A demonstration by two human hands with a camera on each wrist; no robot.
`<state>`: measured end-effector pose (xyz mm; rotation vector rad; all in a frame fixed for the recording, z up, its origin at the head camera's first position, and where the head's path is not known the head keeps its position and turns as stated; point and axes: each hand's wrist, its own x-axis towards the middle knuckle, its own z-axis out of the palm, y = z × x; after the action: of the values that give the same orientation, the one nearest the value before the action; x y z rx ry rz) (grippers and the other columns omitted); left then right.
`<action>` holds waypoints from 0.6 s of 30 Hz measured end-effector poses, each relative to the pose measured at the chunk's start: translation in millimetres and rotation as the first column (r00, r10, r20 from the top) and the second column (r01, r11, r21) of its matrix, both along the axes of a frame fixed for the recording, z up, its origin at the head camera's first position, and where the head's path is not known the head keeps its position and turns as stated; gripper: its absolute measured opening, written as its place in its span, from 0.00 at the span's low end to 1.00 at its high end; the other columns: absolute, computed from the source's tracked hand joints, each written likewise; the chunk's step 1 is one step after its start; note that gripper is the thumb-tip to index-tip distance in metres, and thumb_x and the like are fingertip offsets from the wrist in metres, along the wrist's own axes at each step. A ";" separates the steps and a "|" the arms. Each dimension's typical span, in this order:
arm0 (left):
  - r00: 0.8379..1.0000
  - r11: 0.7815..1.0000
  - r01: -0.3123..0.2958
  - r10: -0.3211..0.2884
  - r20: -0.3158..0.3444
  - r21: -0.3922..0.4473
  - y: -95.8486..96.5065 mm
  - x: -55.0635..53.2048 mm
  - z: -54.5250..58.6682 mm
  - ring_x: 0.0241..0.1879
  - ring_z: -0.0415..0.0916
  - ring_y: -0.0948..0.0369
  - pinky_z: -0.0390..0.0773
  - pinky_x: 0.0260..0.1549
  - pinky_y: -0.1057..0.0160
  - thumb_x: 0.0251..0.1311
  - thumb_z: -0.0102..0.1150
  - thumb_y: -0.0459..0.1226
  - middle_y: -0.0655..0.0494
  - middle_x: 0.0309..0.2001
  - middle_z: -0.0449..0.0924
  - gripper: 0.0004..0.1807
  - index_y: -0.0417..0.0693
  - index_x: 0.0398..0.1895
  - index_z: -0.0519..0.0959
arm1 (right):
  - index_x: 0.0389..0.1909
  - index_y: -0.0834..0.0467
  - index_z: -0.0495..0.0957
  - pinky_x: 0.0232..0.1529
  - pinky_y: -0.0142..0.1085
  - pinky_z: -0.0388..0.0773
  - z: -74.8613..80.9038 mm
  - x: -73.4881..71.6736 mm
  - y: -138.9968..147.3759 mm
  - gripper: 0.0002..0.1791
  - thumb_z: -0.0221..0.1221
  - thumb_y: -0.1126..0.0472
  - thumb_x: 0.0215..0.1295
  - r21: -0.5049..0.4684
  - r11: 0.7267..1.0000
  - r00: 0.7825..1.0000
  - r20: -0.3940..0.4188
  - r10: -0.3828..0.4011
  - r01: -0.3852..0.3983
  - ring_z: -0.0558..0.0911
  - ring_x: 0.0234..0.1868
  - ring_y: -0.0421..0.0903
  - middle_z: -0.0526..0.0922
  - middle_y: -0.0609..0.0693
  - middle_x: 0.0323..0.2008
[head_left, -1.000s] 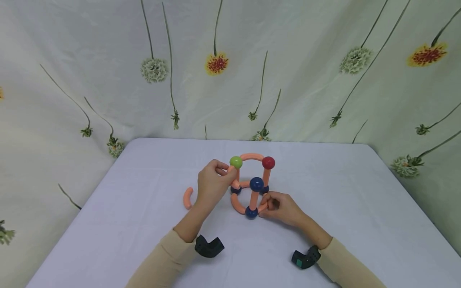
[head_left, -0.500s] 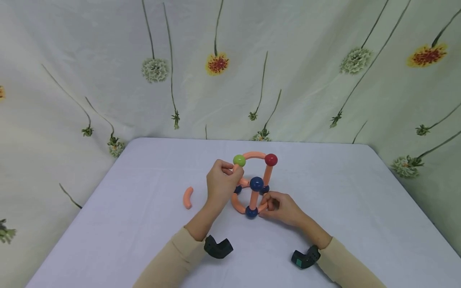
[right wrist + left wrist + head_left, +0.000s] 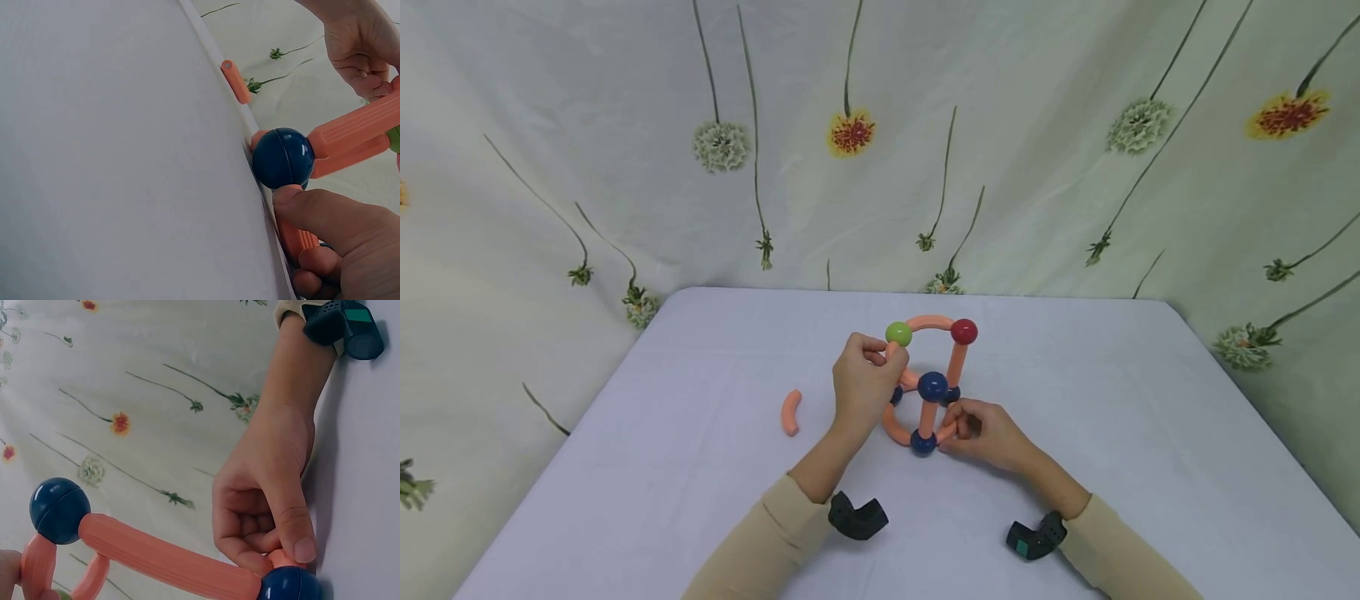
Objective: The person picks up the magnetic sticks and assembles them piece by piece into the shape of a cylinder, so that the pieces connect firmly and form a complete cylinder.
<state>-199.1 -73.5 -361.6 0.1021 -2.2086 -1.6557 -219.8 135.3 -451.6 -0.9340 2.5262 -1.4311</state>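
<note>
A frame of orange sticks and coloured balls from a stick-and-ball building toy stands on the table. Its upper balls are green [image 3: 898, 334], red [image 3: 964, 332] and blue [image 3: 932, 387]; dark blue balls [image 3: 923, 442] sit at the base. The left hand [image 3: 867, 379] pinches a curved orange stick [image 3: 910, 379] below the green ball. In the left wrist view, this stick's end [image 3: 39, 562] appears to meet the upper blue ball [image 3: 59, 510]. The right hand [image 3: 988, 433] pinches a curved base stick [image 3: 297, 228] beside the front base ball [image 3: 283, 159]; its fingers partly hide it.
A loose curved orange stick [image 3: 791, 412] lies on the white-covered table [image 3: 715, 358], left of the left forearm. Behind the table hangs a flower-printed cloth [image 3: 1037, 167]. Dark wrist devices [image 3: 857, 517] are on both wrists.
The left hand has moved right with its curved stick, bringing it towards the upper blue ball. The green and red balls have shifted slightly right and up. The right hand stays in place.
</note>
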 end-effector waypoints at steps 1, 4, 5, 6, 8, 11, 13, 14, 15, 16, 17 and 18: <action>1.000 1.000 0.010 -0.010 0.001 0.006 -0.2 0.3 -0.1 0.20 0.70 0.59 0.71 0.17 0.66 0.59 0.60 0.39 0.50 0.28 0.71 0.13 0.39 0.39 0.73 | 0.39 0.57 0.80 0.29 0.30 0.70 0.0 0.1 0.0 0.14 0.72 0.63 0.53 0.001 1.000 1.000 0.000 0.000 0.000 0.73 0.28 0.42 0.73 0.44 0.24; 1.000 0.999 0.023 -0.023 0.004 0.035 -1.8 -0.1 -2.6 0.22 0.74 0.59 0.74 0.20 0.66 0.65 0.55 0.42 0.49 0.29 0.73 0.13 0.39 0.39 0.73 | 0.39 0.57 0.80 0.29 0.30 0.70 -0.2 0.3 0.0 0.14 0.72 0.62 0.53 0.002 1.000 1.000 -0.002 0.002 -0.002 0.72 0.28 0.42 0.73 0.44 0.24; 1.000 0.999 0.022 -0.023 0.003 0.041 -2.6 -0.3 -4.0 0.23 0.75 0.59 0.75 0.21 0.66 0.67 0.52 0.43 0.49 0.29 0.74 0.14 0.39 0.38 0.73 | 0.39 0.57 0.80 0.29 0.30 0.70 -0.4 0.4 0.0 0.14 0.72 0.62 0.53 0.001 1.000 1.000 -0.005 0.005 -0.005 0.72 0.28 0.42 0.73 0.44 0.24; 1.000 0.999 0.022 -0.022 0.002 0.048 -3.4 -0.5 -5.5 0.24 0.75 0.59 0.75 0.21 0.65 0.69 0.50 0.44 0.49 0.29 0.74 0.15 0.39 0.38 0.73 | 0.39 0.57 0.80 0.29 0.30 0.70 -0.4 0.4 -0.2 0.14 0.72 0.62 0.53 -0.001 1.000 1.000 -0.007 0.005 -0.005 0.72 0.28 0.42 0.73 0.44 0.24; 1.000 0.999 0.011 -0.011 0.002 0.053 -5.7 -1.4 -9.1 0.24 0.75 0.58 0.75 0.21 0.65 0.71 0.45 0.44 0.48 0.28 0.75 0.17 0.38 0.38 0.73 | 0.39 0.57 0.80 0.29 0.30 0.70 0.0 0.5 -0.7 0.14 0.72 0.62 0.52 -0.002 1.000 1.000 -0.010 0.005 -0.005 0.72 0.28 0.42 0.73 0.43 0.23; 1.000 1.000 -0.010 0.010 0.013 0.006 -10.2 -3.2 -16.5 0.23 0.74 0.58 0.72 0.19 0.64 0.71 0.43 0.44 0.47 0.28 0.77 0.17 0.39 0.37 0.74 | 0.39 0.57 0.80 0.29 0.30 0.70 0.1 0.2 -1.2 0.14 0.72 0.62 0.52 0.004 1.000 1.000 -0.012 0.000 0.000 0.72 0.28 0.41 0.73 0.43 0.23; 0.999 0.997 -0.018 0.021 0.043 -0.073 -13.7 -4.1 -21.4 0.22 0.74 0.58 0.71 0.19 0.63 0.69 0.45 0.43 0.48 0.30 0.78 0.14 0.40 0.39 0.75 | 0.39 0.56 0.80 0.30 0.30 0.70 0.0 0.0 -1.4 0.14 0.72 0.62 0.52 0.010 1.000 1.000 -0.010 -0.006 0.006 0.72 0.28 0.41 0.73 0.43 0.24; 0.998 0.993 -0.017 0.025 0.065 -0.120 -15.3 -4.8 -24.0 0.23 0.74 0.59 0.71 0.20 0.63 0.67 0.47 0.42 0.49 0.31 0.78 0.13 0.41 0.39 0.75 | 0.39 0.56 0.80 0.30 0.30 0.70 -0.1 -0.1 -1.3 0.14 0.72 0.62 0.52 0.012 1.000 1.000 -0.010 -0.007 0.007 0.72 0.28 0.41 0.73 0.43 0.24; 0.996 0.986 -0.010 0.026 0.090 -0.168 -17.1 -5.7 -27.1 0.24 0.74 0.59 0.71 0.21 0.62 0.65 0.49 0.41 0.50 0.32 0.79 0.12 0.41 0.40 0.76 | 0.39 0.56 0.80 0.30 0.30 0.70 0.0 0.0 -1.2 0.14 0.72 0.62 0.52 0.013 1.000 1.000 -0.012 -0.007 0.008 0.72 0.28 0.41 0.73 0.43 0.24; 0.993 0.976 0.007 0.020 0.119 -0.219 -18.7 -6.6 -30.1 0.27 0.75 0.58 0.73 0.23 0.61 0.64 0.52 0.41 0.51 0.34 0.79 0.12 0.41 0.41 0.77 | 0.39 0.56 0.80 0.30 0.30 0.70 -0.3 0.0 -1.2 0.14 0.72 0.62 0.52 0.010 1.000 1.000 -0.014 -0.008 0.008 0.72 0.28 0.41 0.73 0.43 0.23; 0.989 0.962 0.034 0.007 0.147 -0.270 -20.3 -7.8 -33.8 0.30 0.76 0.58 0.74 0.25 0.60 0.63 0.54 0.41 0.51 0.36 0.79 0.12 0.41 0.43 0.77 | 0.38 0.56 0.80 0.29 0.30 0.70 -0.6 0.1 -1.3 0.14 0.72 0.62 0.52 0.008 1.000 1.000 -0.015 -0.009 0.009 0.72 0.28 0.41 0.73 0.43 0.23; 0.984 0.948 0.067 -0.011 0.180 -0.311 -21.7 -8.4 -36.6 0.33 0.76 0.57 0.75 0.29 0.59 0.61 0.56 0.40 0.51 0.39 0.78 0.13 0.41 0.45 0.77 | 0.38 0.56 0.80 0.29 0.30 0.70 -0.7 0.3 -1.4 0.14 0.72 0.62 0.52 0.004 1.000 1.000 -0.013 -0.009 0.009 0.72 0.28 0.41 0.73 0.43 0.23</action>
<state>-207.5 -95.3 -398.2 0.1233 -2.5953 -1.3333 -219.5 133.9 -452.3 -0.9353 2.5453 -1.4264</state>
